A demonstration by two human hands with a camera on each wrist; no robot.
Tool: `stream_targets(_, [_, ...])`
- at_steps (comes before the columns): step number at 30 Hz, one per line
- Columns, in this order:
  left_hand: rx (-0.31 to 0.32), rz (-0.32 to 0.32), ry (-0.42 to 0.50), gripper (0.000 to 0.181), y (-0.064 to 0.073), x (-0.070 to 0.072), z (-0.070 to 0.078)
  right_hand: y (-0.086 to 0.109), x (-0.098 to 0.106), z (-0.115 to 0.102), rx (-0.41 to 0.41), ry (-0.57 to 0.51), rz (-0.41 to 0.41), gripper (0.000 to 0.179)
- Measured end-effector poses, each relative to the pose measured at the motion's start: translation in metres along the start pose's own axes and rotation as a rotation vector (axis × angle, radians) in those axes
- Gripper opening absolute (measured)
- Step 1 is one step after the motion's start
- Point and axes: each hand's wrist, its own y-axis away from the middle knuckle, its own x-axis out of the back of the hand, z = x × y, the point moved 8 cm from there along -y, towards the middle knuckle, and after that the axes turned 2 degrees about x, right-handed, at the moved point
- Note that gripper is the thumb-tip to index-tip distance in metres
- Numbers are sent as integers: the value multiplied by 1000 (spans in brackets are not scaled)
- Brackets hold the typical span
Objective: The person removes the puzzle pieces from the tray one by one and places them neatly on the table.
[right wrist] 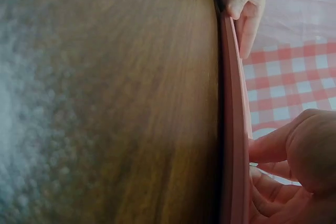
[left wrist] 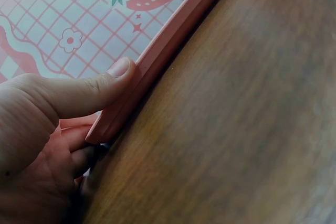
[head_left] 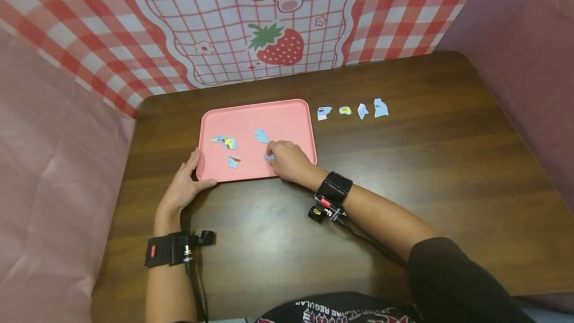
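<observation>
A pink tray [head_left: 287,116] lies on the table, with several irregular paper pieces on it. My left hand [head_left: 183,186] holds its front left corner, thumb along the front wall and fingers at the left side. Over the tray's right half, my right hand [head_left: 291,162] has its thumb and fingertips bent down at a light blue paper piece [head_left: 268,157], mostly hidden by the fingers. Just beyond is another light blue paper piece [head_left: 261,136]. Further left lie a yellow-and-blue paper piece [head_left: 225,142] and a blue one with a red mark [head_left: 233,162].
Right of the tray, a row of paper pieces lies on the brown wooden table [head_left: 430,163]: a blue-and-white one [head_left: 323,112], a yellow one [head_left: 345,110], a pale one [head_left: 362,111] and a blue one [head_left: 380,107]. A strawberry-patterned cloth [head_left: 278,44] hangs behind.
</observation>
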Motion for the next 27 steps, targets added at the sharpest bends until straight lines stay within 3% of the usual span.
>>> stream_targets(6, [-3,-6,15,100,-1,-1,0,2,7,4,-9,-60,46,10])
stream_targets(13, [7,2,26,99,0,2,0,0,37,16,12,-120,204,13])
stream_targets(21, [12,0,46,98,3,3,0,4,71,52,-81,-215,295,17])
stream_targets(27, [15,-2,86,98,2,0,-1,13,96,85,-140,-198,357,21])
